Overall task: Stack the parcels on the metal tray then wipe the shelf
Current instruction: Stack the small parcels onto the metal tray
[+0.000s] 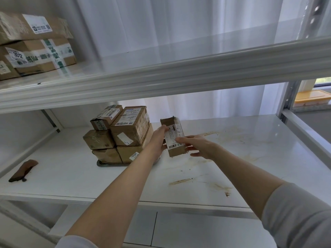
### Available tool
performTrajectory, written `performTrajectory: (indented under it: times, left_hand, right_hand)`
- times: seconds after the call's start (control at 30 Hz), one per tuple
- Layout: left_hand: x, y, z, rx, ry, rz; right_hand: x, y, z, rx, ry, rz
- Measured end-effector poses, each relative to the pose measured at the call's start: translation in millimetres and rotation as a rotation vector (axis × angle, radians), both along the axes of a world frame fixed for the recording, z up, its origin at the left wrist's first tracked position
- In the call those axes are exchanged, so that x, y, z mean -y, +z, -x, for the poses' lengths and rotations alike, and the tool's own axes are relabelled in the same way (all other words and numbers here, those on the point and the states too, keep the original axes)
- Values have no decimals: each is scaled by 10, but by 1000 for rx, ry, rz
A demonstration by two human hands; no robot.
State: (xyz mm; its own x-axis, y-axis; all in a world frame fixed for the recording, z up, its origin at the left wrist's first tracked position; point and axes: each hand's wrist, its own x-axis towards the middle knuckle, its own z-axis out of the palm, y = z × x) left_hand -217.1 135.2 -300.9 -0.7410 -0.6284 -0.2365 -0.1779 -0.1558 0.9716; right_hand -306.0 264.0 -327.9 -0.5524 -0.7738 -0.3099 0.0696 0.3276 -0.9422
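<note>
White glossy shelf (71, 176), pale curtain behind. Far left, a brown folded cloth (23, 170) lies untouched. Next, a stack of brown cardboard parcels (125, 133) sits on the grey metal tray (107, 164). Just right of it, left hand (158, 138) and right hand (198, 145) grip one small brown labelled parcel (174, 138) between them. Stacking looks nearly done. The brown smears (223, 136) on the right are not yet wiped.

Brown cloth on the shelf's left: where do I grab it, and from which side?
Probably pinch the brown cloth across its narrow middle, coming in from the front and slightly above. It lies flat and long on the shelf, slanting away, with the upper shelf overhead.
</note>
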Motion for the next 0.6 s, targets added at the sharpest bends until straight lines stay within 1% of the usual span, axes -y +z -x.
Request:
performTrajectory:
  times: [0.13,0.27,0.4,0.5,0.6]
  left_hand:
    - [-8,-12,26,30,-53,91]
    - [67,-77,5,25,21,93]
    - [103,-73,-9,12,60,81]
    - [89,-39,-18,-2,60,42]
    - [86,-4,-24,6,73,0]
  right_hand:
    - [42,-5,7,-97,-85,1]
    - [-2,0,63,-84,-119,62]
    - [-46,-9,101,-9,-142,118]
    - [-45,-7,129,57,-84,99]
    - [-45,30,128,163,-5,69]
